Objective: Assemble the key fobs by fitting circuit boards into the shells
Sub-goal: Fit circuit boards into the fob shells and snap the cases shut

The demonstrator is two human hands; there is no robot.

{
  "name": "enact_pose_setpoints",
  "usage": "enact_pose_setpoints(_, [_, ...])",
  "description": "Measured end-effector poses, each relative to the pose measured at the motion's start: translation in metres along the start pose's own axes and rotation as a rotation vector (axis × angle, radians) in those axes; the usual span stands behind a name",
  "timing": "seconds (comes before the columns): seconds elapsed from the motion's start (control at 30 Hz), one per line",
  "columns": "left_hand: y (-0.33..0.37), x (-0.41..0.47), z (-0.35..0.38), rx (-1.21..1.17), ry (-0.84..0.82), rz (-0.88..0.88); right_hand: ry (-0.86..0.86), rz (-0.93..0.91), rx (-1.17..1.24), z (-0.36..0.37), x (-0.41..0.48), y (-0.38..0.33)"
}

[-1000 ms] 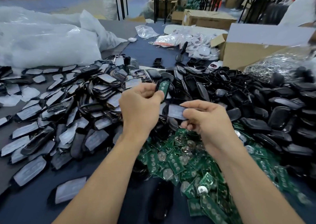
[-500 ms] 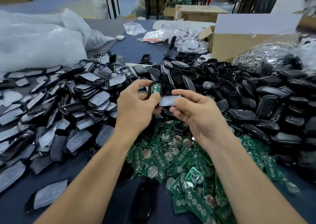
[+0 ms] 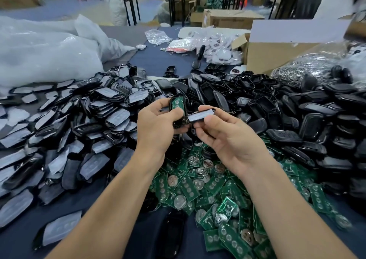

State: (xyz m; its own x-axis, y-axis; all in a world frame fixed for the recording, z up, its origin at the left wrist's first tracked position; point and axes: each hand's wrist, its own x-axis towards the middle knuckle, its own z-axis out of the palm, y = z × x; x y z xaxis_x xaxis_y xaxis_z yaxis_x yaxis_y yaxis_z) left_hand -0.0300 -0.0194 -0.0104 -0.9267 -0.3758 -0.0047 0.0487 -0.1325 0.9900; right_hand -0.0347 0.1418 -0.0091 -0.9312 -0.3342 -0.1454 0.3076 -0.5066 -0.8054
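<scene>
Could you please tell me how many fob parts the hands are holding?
2. A shell with a board in the left hand; a grey-padded shell in the right hand. Fingers may hide more.

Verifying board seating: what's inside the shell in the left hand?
A green circuit board lies inside the black shell. The thumb of the left hand covers its lower part, so full seating cannot be seen.

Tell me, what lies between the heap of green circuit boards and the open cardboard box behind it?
In the head view, a heap of black shells fills the stretch between the circuit boards and the cardboard box.
</scene>
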Motion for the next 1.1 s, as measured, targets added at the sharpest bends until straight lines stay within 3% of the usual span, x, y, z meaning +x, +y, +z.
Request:
enact_pose_setpoints(0.23, [0.005,-0.001,-0.004,-0.001,-0.082,0.019,0.048,0.085,0.071,-0.002,0.001,-0.003])
enact_pose_setpoints(0.47, [0.013,-0.003,-0.008,-0.075,-0.425,0.001,0.051,0.080,0.200,-0.003,0.004,-0.004])
enact_pose_setpoints(0.73, [0.015,-0.002,-0.009,-0.119,-0.301,-0.009,0.079,0.068,-0.013,-0.001,0.003,-0.001])
enact_pose_setpoints(0.93, [0.021,-0.001,-0.013,-0.307,-0.291,-0.166,0.202,-0.130,-0.404,0.000,0.001,0.000])
enact_pose_setpoints(1.1, [0.020,0.000,-0.014,-0.286,-0.292,-0.216,0.281,-0.178,-0.288,0.008,0.001,0.004])
